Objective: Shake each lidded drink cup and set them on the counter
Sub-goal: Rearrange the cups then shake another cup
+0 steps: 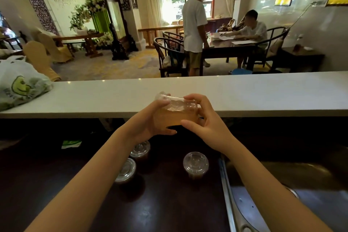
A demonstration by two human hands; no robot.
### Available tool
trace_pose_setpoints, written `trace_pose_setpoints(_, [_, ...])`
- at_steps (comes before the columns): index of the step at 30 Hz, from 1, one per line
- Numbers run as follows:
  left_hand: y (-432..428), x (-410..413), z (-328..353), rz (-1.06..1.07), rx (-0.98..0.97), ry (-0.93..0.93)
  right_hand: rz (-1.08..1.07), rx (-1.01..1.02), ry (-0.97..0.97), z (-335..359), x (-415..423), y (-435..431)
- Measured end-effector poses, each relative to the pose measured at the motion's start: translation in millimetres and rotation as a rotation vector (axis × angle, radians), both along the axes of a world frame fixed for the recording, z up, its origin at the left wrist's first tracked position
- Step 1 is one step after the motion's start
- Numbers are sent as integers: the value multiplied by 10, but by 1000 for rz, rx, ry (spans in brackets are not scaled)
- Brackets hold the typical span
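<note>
Left hand and right hand tight round tilted drink cup, three lidded cups below, counter beyond

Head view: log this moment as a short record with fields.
held item: cup of amber drink, tipped on its side, held in front of the counter's near edge
left hand: grips the cup from the left
right hand: grips the cup from the right
waiting: three lidded cups, upright on the dark lower surface
counter: white, plastic bag at its left end, no cups on it
sink: right of the lidded cups
</note>
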State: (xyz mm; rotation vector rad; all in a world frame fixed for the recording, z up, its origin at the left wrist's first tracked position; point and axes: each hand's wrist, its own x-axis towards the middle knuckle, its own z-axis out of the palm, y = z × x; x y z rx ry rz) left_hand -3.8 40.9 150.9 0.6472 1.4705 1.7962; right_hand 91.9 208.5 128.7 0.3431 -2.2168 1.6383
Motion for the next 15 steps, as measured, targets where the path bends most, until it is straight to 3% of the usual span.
trace_pose_setpoints(4, [52,89,-29,165,-65,211,30,-93,-118,-20,43,45])
trace_pose_setpoints(9, [-4,195,-36,212,-53,538,90,-453,-364,-33,66,14])
trace_pose_setpoints(12, [-33,222,-61,183,-79,760,98,-459,-393,26,73,-64])
trace_pose_setpoints(15, [-61,209,-88,130,-96,826,17,-438,-337,49,73,-110])
